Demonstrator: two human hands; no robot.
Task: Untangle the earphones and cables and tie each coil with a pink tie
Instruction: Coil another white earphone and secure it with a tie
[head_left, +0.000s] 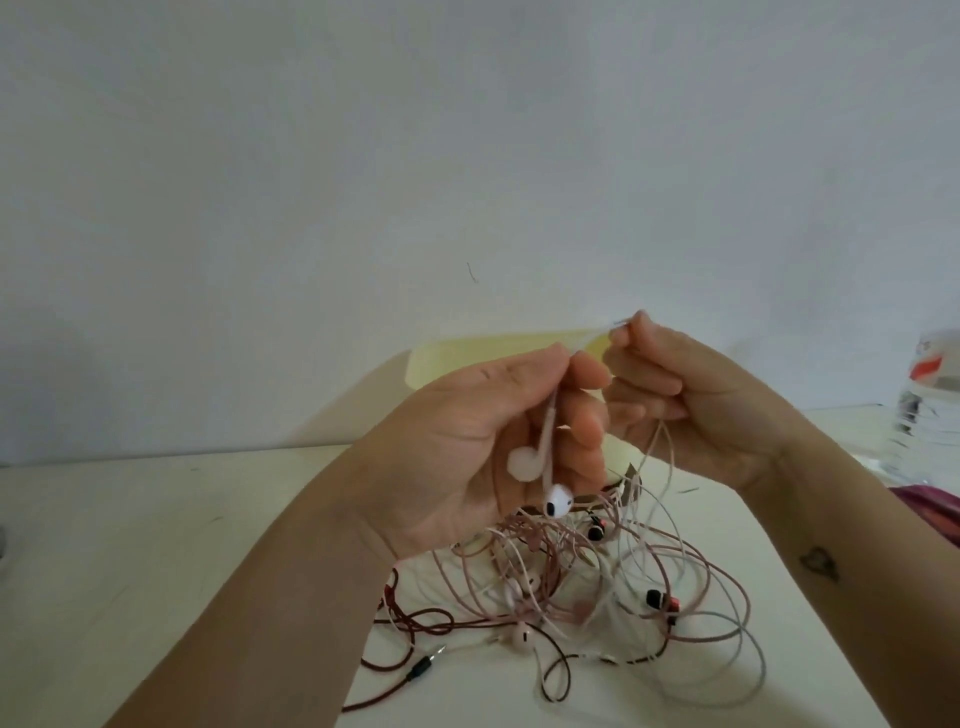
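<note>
Head view: I judge we're early. My left hand (498, 441) grips white earbuds (540, 483) mid-frame, my right hand (670, 395) pinches their cord; the tangle of cables (597, 592) below covers the tabletop (130, 545), nothing tied.

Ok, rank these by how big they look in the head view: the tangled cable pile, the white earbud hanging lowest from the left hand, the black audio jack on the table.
1. Tangled cable pile, by far the largest.
2. White earbud, though nearer the camera.
3. Black audio jack, slimmer; close to the earbud, so this order is unsure.
</note>
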